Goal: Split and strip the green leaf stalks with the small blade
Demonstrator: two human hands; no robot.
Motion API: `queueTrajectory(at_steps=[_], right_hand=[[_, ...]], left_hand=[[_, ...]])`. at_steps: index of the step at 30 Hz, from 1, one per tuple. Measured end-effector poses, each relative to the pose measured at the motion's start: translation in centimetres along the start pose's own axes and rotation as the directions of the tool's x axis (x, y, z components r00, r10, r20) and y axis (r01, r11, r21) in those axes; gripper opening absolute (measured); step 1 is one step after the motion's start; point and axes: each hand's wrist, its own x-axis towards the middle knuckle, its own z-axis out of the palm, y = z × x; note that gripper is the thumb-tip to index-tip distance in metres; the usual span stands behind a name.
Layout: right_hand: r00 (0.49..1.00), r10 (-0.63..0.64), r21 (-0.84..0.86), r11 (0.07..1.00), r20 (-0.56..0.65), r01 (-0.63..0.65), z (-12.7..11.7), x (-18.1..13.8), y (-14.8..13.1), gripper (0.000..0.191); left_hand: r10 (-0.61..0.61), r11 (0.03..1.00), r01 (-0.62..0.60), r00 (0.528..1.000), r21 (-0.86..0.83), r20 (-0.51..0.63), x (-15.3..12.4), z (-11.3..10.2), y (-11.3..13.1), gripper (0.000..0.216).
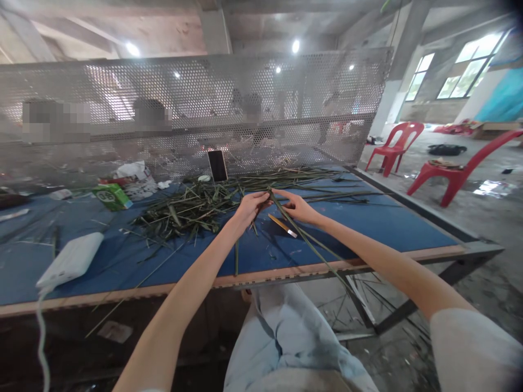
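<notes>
Both hands meet above the blue tabletop, near the middle of the table. My left hand (252,207) is closed, thumb and fingertips pinching the upper end of some long green leaf strips (304,234). My right hand (300,209) grips the same strips, its index finger reaching toward the left fingertips. From the hands the strips trail down to the right, over the table's front edge. Beneath them lies a thin yellow tool with a pale end (283,225); its kind is unclear. Left of my hands spreads a tangled pile of cut leaf strips (186,211).
More long strips (347,197) lie across the right side. A phone (218,166) leans upright before a perforated metal screen (196,92). A green box (112,196) and a white cabled device (73,259) are at left. Red chairs (445,177) stand beyond the table's right edge.
</notes>
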Motion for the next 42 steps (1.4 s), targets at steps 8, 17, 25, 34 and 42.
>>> queueTrajectory(at_steps=[8, 17, 25, 34, 42], right_hand=[[0.989, 0.031, 0.063, 0.997, 0.143, -0.041, -1.4, 0.3, 0.2, 0.079], [0.956, 0.072, 0.115, 0.987, 0.284, -0.108, -2.3, 0.3, 0.4, 0.086], [0.951, 0.045, 0.118, 0.989, 0.307, -0.085, -2.3, 0.3, 0.4, 0.09], [0.987, 0.031, 0.051, 0.998, 0.156, -0.039, -1.5, 0.2, 0.6, 0.078], [0.986, -0.106, -0.209, 0.975, -0.132, 0.076, -0.5, -0.3, 0.0, 0.035]], left_hand=[[0.071, 0.993, -0.069, 0.997, 0.095, -0.018, -0.4, -0.2, 0.1, 0.023], [0.103, 0.989, -0.099, 0.994, 0.114, -0.024, -0.4, 0.0, 0.0, 0.024], [0.091, 0.993, -0.087, 0.994, 0.075, -0.053, -0.2, 0.0, -0.1, 0.028], [0.12, 0.988, -0.119, 0.993, 0.099, 0.001, -0.1, -0.3, 0.1, 0.03], [0.086, 0.987, -0.081, 0.996, 0.141, -0.029, -0.7, 0.3, 0.3, 0.017]])
